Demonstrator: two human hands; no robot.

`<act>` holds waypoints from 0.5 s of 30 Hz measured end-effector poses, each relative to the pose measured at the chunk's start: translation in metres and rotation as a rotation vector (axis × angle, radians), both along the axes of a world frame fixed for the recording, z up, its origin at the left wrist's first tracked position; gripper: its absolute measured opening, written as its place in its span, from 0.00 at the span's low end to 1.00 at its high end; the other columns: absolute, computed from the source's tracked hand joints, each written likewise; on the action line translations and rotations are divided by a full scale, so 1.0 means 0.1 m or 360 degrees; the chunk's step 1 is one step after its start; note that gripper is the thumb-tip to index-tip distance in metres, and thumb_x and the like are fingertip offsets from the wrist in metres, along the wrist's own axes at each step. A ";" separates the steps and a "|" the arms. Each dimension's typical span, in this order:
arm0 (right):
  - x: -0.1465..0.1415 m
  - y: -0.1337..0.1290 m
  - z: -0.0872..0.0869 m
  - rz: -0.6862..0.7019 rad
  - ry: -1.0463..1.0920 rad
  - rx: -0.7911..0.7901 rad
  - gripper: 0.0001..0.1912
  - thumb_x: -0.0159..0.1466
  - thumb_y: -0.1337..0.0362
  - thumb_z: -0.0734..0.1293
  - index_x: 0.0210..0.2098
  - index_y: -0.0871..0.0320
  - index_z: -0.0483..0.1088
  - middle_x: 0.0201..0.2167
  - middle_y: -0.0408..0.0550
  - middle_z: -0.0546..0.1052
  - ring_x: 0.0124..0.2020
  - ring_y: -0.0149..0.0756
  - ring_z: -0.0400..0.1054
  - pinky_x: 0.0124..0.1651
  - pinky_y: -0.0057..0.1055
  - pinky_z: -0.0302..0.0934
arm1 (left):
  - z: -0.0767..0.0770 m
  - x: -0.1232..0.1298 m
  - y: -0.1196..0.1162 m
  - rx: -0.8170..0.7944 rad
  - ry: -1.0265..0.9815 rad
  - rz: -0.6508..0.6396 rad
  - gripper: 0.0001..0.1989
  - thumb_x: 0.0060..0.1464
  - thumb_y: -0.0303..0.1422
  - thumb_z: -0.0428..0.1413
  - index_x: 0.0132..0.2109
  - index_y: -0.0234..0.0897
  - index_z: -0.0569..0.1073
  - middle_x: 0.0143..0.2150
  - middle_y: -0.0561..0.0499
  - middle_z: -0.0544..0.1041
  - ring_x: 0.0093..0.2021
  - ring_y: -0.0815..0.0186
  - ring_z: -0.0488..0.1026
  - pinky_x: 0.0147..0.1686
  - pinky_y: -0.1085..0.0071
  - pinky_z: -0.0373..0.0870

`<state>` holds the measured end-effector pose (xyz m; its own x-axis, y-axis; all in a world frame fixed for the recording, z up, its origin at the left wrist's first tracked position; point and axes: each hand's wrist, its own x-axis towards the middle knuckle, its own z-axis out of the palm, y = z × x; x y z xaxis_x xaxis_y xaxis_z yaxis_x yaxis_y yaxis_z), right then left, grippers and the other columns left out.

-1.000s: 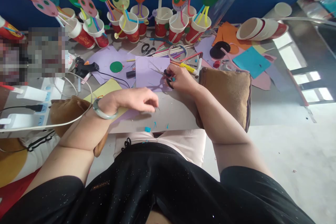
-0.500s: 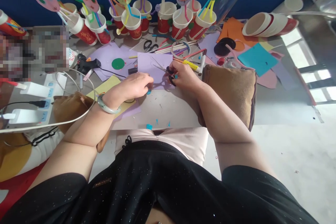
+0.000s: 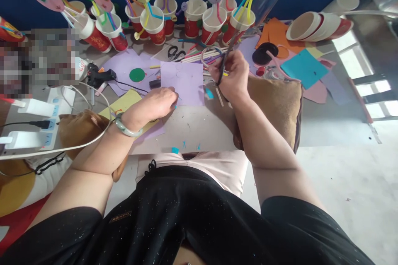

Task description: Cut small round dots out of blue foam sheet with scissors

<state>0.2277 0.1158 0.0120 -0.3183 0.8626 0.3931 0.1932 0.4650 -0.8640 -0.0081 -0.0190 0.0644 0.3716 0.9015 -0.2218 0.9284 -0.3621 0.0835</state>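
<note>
The right hand [image 3: 235, 78] is closed on the black scissors [image 3: 222, 65], lifted at about 2 o'clock from the middle of the purple sheet [image 3: 190, 83], with the blades toward 1 o'clock. The sheet lies flat on the counter [image 3: 207, 130]. At its 8 o'clock, the left hand [image 3: 163, 102] has fingers curled at the edge; I cannot tell if they grip something. The green circle [image 3: 137, 75] is at 9 o'clock, the brown cushion [image 3: 275, 109] near 4 o'clock.
</note>
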 end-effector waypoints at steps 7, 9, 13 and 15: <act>0.01 0.10 -0.07 -0.0297 0.0041 0.0035 0.21 0.67 0.44 0.75 0.38 0.51 0.66 0.36 0.46 0.78 0.45 0.46 0.78 0.45 0.44 0.74 | 0.00 0.04 0.00 0.0003 0.0037 -0.0015 0.14 0.64 0.23 0.50 0.43 0.29 0.81 0.46 0.36 0.81 0.44 0.53 0.80 0.42 0.62 0.72; -0.01 0.09 -0.11 -0.0223 0.0038 0.0002 0.21 0.65 0.44 0.77 0.39 0.50 0.68 0.38 0.47 0.79 0.48 0.49 0.78 0.47 0.47 0.75 | 0.01 0.06 0.00 -0.0001 0.0022 -0.0005 0.14 0.63 0.22 0.50 0.43 0.29 0.81 0.46 0.36 0.81 0.44 0.52 0.81 0.41 0.62 0.72; -0.07 0.00 -0.10 -0.0079 0.0067 -0.0090 0.21 0.61 0.47 0.80 0.39 0.50 0.69 0.36 0.47 0.80 0.46 0.49 0.79 0.46 0.47 0.76 | 0.04 0.07 0.02 -0.0025 -0.0121 0.0113 0.11 0.60 0.24 0.53 0.40 0.32 0.81 0.44 0.37 0.83 0.43 0.52 0.81 0.40 0.62 0.70; -0.09 -0.08 -0.04 0.0005 0.0051 -0.0161 0.22 0.59 0.50 0.82 0.38 0.49 0.68 0.34 0.45 0.80 0.42 0.46 0.79 0.44 0.44 0.77 | 0.06 0.06 0.06 -0.0031 -0.0351 0.0257 0.06 0.56 0.25 0.57 0.37 0.34 0.80 0.39 0.41 0.83 0.40 0.54 0.80 0.40 0.62 0.70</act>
<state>0.2183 0.1074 0.0084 -0.3095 0.8975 0.3141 0.1634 0.3756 -0.9122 -0.0024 -0.0131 0.0706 0.2647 0.9494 -0.1691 0.9325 -0.2073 0.2959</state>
